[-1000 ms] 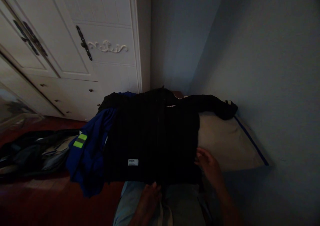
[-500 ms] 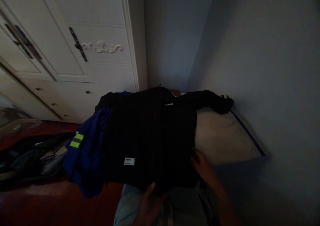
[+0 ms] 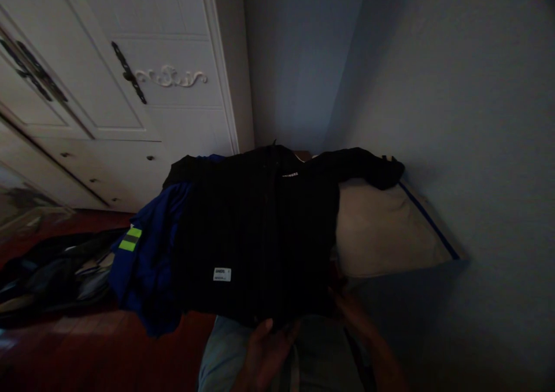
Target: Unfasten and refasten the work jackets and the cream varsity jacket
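Note:
A black jacket [image 3: 234, 224] with small white lettering on the chest and a white label near its hem lies spread out, front up. My left hand [image 3: 269, 348] is at the middle of its bottom hem, thumb on the cloth and fingers below, closed on the edge. At the jacket's lower right side is my right hand [image 3: 353, 314], its fingertips against the cloth edge in deep shade; they look pinched on it. Under the jacket's left side hangs a blue garment [image 3: 147, 265] with a yellow-green and grey reflective patch.
A beige cloth-covered surface [image 3: 385, 230] with blue edging shows at right, against a grey wall [image 3: 477, 120]. White wardrobe [image 3: 182, 132] stands behind at left. Dark clothes or bags [image 3: 56, 276] lie on the reddish floor [image 3: 87, 351]. My legs [image 3: 221, 351] are close below the hem.
My right hand has slid down along the jacket's right edge towards its lower corner. My left hand stays at the hem. The view has shifted slightly.

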Demonstrator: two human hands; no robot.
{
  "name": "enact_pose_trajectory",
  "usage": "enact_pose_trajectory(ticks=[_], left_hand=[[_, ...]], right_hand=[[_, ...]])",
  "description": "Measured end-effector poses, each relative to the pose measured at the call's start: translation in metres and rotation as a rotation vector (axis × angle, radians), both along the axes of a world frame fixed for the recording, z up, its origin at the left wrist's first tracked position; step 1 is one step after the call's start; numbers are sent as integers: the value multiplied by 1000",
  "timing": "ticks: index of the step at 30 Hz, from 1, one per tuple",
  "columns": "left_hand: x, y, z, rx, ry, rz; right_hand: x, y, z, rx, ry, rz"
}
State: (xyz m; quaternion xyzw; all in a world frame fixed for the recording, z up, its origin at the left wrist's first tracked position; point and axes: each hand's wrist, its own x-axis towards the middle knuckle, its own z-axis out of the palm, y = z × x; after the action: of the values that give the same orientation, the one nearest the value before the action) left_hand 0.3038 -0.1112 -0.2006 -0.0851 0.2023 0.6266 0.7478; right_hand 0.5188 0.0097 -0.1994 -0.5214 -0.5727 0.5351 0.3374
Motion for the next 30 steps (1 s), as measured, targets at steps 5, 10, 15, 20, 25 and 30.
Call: enact_pose_trajectory(ticks=[5, 10, 15, 20, 25, 30], left_hand=[[11, -2, 2, 82, -53, 3], [18, -3, 4, -61, -39, 60], [14, 0, 13, -130, -32, 89], [8, 2, 22, -160, -71, 129], [6, 1, 19, -120, -88, 99], [10, -2, 7, -78, -119, 29]], right_hand=[[3, -9, 25, -319, 368, -131], [6, -12, 37, -350, 673, -246], [-7, -22, 39, -240, 901, -253], [-25, -36, 8, -244, 1014, -317], [-25, -31, -1, -397, 924, -271], [8, -2, -3, -418, 195, -127]])
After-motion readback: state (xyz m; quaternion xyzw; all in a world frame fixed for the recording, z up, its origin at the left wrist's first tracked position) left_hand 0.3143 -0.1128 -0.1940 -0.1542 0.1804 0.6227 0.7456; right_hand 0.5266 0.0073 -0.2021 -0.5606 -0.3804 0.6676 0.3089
